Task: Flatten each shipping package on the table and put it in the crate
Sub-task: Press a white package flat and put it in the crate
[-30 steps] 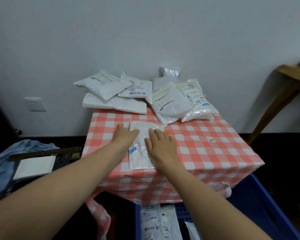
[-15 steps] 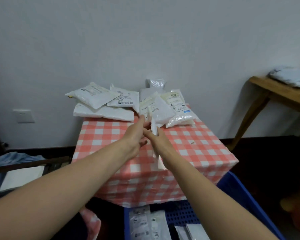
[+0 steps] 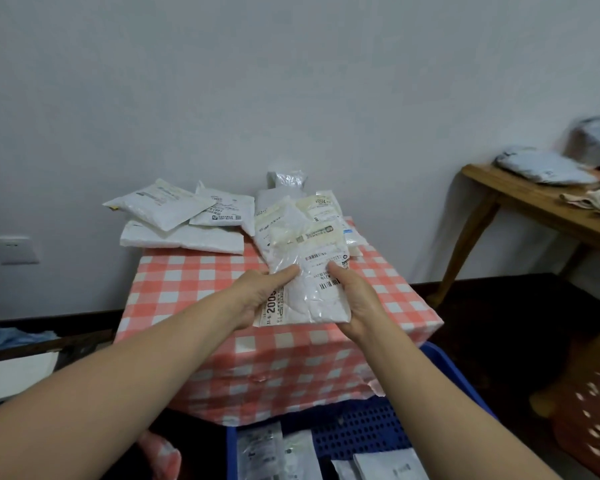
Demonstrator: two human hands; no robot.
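Package [image 3: 305, 289] now lifted off worktop [image 3: 194, 282], gripped by both hands [image 3: 257, 296] [image 3: 357, 299]; flattening done, crate [image 3: 361, 434] at 6 o'clock next.

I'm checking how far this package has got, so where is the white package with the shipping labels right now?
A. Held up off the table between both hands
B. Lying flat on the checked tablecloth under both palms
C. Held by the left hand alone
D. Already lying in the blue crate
A: the white package is lifted above the checked tablecloth, gripped by the left hand and the right hand, not yet in the blue crate.
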